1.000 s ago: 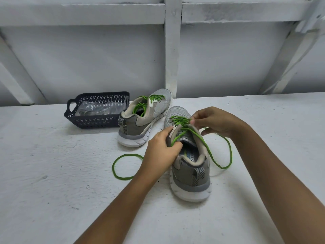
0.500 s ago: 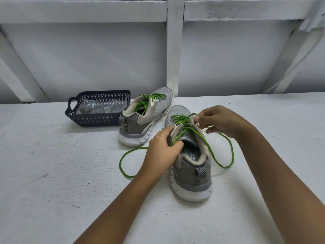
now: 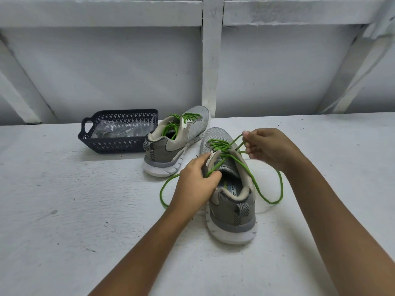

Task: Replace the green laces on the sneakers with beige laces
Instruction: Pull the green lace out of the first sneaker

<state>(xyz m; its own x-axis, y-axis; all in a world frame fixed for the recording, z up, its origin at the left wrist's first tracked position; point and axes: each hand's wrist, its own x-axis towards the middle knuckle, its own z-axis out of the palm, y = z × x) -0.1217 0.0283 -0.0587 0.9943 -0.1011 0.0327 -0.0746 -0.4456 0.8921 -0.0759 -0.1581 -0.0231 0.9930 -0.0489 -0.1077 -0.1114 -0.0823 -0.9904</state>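
Near sneaker: tabletop centre, 5 o'clock of far sneaker. Left grip: curled round its collar. Right grip: pinching green lace, held up toward 1 o'clock. Risk: lace end may snag in eyelet; sneaker tips if collar hold slackens.

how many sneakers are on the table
2. The near sneaker is held at its tongue by the left hand, the right hand pinching its green lace; the far sneaker sits beside the basket. None seem hidden.

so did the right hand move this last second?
Yes: right hand shifted right, away from the near sneaker, pulling green lace out.
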